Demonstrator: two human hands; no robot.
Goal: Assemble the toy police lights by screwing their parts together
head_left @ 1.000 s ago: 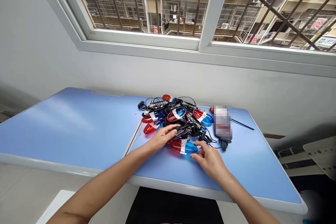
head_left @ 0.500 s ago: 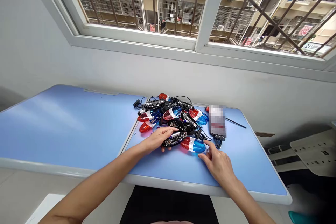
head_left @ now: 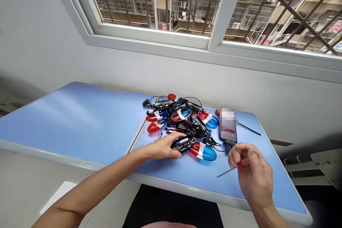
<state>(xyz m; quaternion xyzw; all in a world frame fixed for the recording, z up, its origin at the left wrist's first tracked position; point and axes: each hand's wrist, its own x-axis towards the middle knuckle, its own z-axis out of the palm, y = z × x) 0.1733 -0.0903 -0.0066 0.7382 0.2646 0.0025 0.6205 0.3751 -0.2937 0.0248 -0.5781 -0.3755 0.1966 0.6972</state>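
Observation:
My left hand [head_left: 165,146] grips a black oval housing [head_left: 184,144] by its left end, thumb on the near side and fingers on the far side. Batteries and a circuit board show in the housing's open face. Touching or very close to its right end is a red and blue clear plastic cover [head_left: 203,151] with a white middle band. My right hand [head_left: 253,172], raised over the table's right part, is closed on a thin screwdriver [head_left: 227,172]. Its metal shaft points left and down; a bit of red handle shows between the fingers.
Behind my left hand lies a pile of similar black housings [head_left: 184,128], red and blue covers [head_left: 181,114], cables and loose batteries [head_left: 159,136]. A phone [head_left: 228,133] and a black rod [head_left: 249,129] lie at right on the blue table [head_left: 66,124]. A wall and barred window stand behind.
My right hand has left the red and blue cover and moved right and up, with the screwdriver now showing in it. My left hand stays on the housing. The view has shifted slightly.

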